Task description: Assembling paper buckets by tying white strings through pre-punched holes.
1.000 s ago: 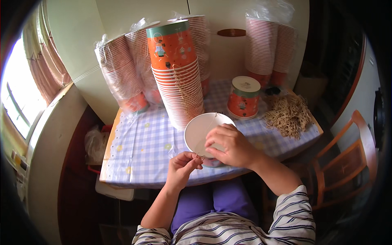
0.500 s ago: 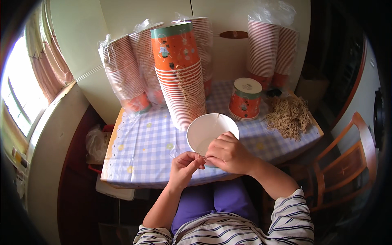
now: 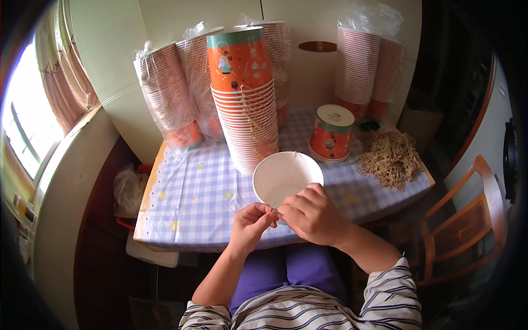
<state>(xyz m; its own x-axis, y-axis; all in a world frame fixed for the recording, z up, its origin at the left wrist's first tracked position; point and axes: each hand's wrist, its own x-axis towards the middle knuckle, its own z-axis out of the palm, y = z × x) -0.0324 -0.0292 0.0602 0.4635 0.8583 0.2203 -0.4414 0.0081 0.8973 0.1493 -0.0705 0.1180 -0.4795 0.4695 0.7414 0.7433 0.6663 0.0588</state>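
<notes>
A paper bucket (image 3: 269,173) with a white inside stands tilted at the table's near edge, its mouth toward me. A bit of tan cord (image 3: 295,158) shows at its far rim. At the near rim, my left hand (image 3: 252,224) pinches a thin cord end (image 3: 273,205) between thumb and forefinger. My right hand (image 3: 311,213) is closed against the same spot, its fingers hiding most of the cord and part of the bucket's rim. Just beyond rises a tall stack of orange and green paper buckets (image 3: 245,118), with cords hanging down its side.
Several plastic-wrapped bucket stacks (image 3: 168,91) line the back, with more wrapped stacks (image 3: 357,66) at the right. One upturned orange bucket (image 3: 331,135) stands right of centre, beside a heap of tan cords (image 3: 389,159). A checked cloth (image 3: 190,206) covers the table. A wooden chair (image 3: 462,220) stands at right.
My right hand has shifted slightly right and down, its fingers bunched a little differently near the rim. My left hand keeps its pinch. The view has moved slightly.
</notes>
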